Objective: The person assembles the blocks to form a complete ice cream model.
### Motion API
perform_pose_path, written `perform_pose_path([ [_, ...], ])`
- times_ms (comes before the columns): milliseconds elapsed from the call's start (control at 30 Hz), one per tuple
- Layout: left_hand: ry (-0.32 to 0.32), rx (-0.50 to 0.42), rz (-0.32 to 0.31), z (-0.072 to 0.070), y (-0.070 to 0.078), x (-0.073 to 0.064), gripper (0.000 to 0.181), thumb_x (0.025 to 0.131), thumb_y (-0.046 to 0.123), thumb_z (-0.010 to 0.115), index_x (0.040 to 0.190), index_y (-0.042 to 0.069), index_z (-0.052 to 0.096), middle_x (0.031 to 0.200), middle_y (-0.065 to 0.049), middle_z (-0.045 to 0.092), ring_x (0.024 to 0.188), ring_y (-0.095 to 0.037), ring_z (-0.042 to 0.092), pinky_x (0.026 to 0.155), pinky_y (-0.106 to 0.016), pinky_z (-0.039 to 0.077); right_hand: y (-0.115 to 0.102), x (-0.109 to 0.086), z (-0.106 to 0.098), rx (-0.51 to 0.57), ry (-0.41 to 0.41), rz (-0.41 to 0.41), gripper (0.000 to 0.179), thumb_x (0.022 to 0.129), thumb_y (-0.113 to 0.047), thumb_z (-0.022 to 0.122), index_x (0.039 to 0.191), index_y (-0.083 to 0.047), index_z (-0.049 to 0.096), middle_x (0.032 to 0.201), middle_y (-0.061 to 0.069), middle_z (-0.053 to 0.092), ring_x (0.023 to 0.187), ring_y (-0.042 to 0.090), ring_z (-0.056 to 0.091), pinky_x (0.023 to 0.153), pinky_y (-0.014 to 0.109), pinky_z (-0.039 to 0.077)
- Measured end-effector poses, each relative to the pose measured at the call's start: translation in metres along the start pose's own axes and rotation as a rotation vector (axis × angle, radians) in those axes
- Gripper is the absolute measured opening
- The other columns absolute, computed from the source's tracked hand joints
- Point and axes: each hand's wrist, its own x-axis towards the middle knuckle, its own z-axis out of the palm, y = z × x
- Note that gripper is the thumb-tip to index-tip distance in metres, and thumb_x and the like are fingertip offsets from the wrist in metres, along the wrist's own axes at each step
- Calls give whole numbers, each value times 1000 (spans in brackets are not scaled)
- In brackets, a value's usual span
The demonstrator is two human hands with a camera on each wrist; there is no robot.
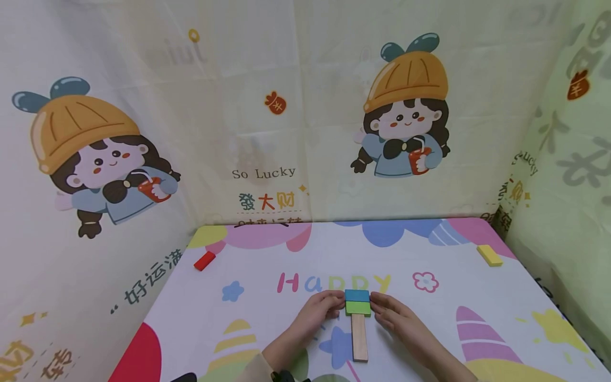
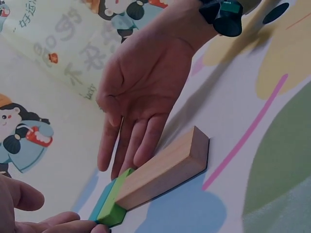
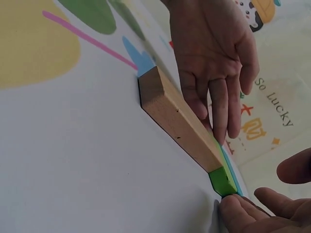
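The left hand (image 1: 321, 309) and right hand (image 1: 400, 319) stand apart, fingers extended to opposite ends of a blue block (image 1: 357, 295) and green block (image 1: 358, 307), midway between the table's (image 1: 181, 313) side edges. The green one touches a wooden block (image 1: 360, 338). Red (image 1: 204, 261) and yellow blocks (image 1: 489, 255) lie near the far corners, left and right.

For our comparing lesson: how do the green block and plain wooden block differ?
The green block is brightly coloured; the wooden block is pale brown.
The wooden block is longer than the green block.
The green block lies crosswise, the wooden block pointing toward the person.
Both lie on the table.
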Motion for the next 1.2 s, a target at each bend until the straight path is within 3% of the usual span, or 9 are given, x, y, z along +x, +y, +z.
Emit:
perform_pose_path([
  [267,38,4,-14,3,2,-6,41,101,20,56,132,-4,66,118,-11,75,99,-16,69,83,-27,58,0,-1,-1,5,-8,1,64,108,-28,50,157,8,28,165,29,28,153,41,32,112,34,47],
  [733,51,56,-15,2,3,-6,38,101,19,54,129,-3,67,115,-9,77,96,-14,68,81,-26,57,1,-1,-1,-5,-39,-9,65,108,-26,50,157,9,27,165,30,27,154,42,28,113,34,46],
  [867,49,116,-2,-1,3,-7,39,102,23,56,131,-2,67,117,-9,77,98,-15,69,85,-29,58,-1,-4,-2,-203,-1,-89,56,106,-21,54,154,4,40,159,29,41,149,45,38,111,41,49],
  [967,54,173,23,-10,4,-7,41,103,26,58,132,-1,67,118,-9,76,100,-17,69,89,-33,59,-3,-6,0,-501,57,-237,46,103,-24,62,146,-7,55,152,22,52,143,43,48,108,47,51],
  [1100,97,270,88,-31,4,-7,39,103,24,58,131,-2,67,120,-12,74,100,-19,68,89,-34,58,-3,-7,6,-901,88,-479,41,95,-37,74,133,-22,65,150,9,55,132,35,58,102,52,54],
  [1200,152,386,133,-52,6,-6,37,100,20,57,128,-1,68,124,-13,73,100,-22,67,87,-35,56,-2,-7,9,-1045,53,-576,44,88,-45,80,127,-28,66,148,6,55,125,32,63,98,52,55],
])
